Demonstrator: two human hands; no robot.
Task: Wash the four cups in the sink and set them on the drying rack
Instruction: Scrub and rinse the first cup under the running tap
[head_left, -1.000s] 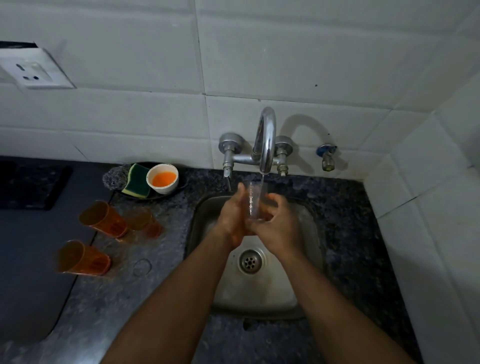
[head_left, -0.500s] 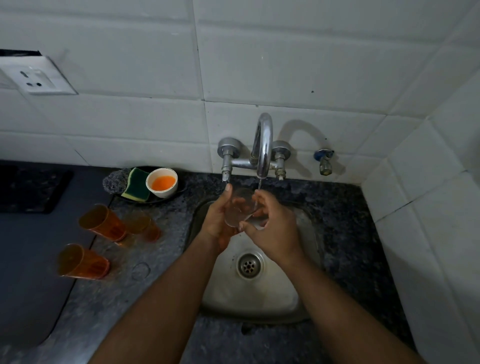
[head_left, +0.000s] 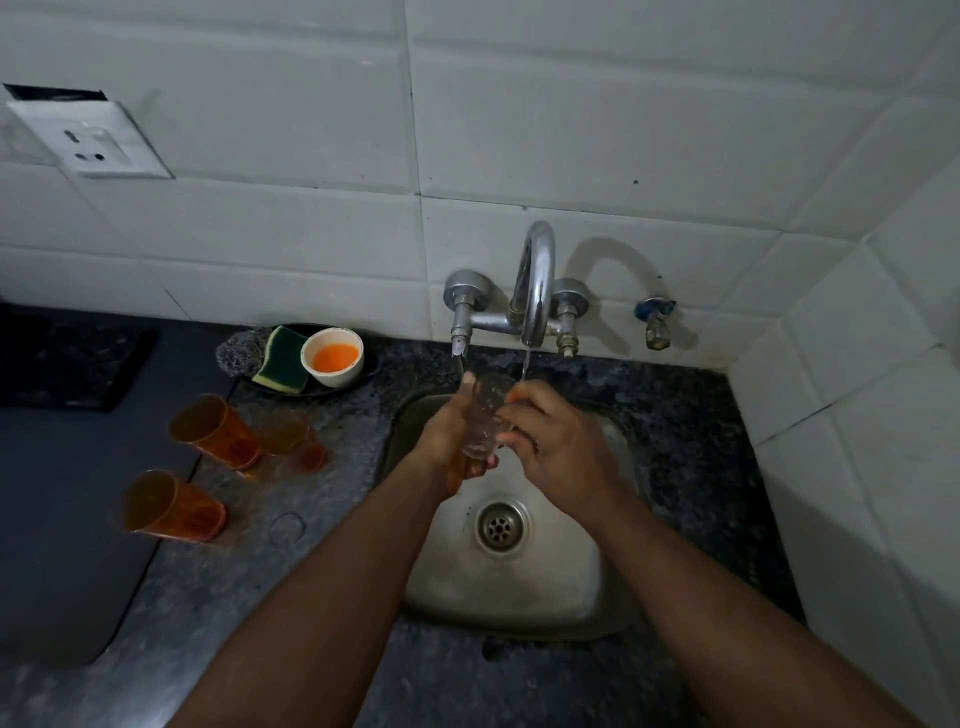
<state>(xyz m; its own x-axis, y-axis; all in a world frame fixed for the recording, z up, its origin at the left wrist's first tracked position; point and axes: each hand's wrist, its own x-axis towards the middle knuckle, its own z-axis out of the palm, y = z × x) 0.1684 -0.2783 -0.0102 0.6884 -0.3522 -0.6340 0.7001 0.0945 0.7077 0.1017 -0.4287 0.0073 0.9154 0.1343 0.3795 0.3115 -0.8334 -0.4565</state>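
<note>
Clear glass cup (head_left: 485, 415), gripped between curled left hand (head_left: 451, 436) and right hand (head_left: 558, 441) above the steel sink (head_left: 519, 582), sits beside the tap's stream (head_left: 525, 366) for rinsing; three orange plastic cups (head_left: 213, 431) lie on the desk (head_left: 311, 519), probably awaiting washing.

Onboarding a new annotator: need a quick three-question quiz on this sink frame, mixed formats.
1. True or false: the tap is running.
2. Multiple choice: how many orange cups stand on the counter left of the sink? A one; B two; C three; D four.
3. Fill in: both hands hold a clear ____ over the sink.

Key
1. True: a thin stream falls from the spout beside the clear cup.
2. C: nearest orange cup, back orange cup, third orange cup.
3. Cup: left hand and right hand grip it from either side.
</note>
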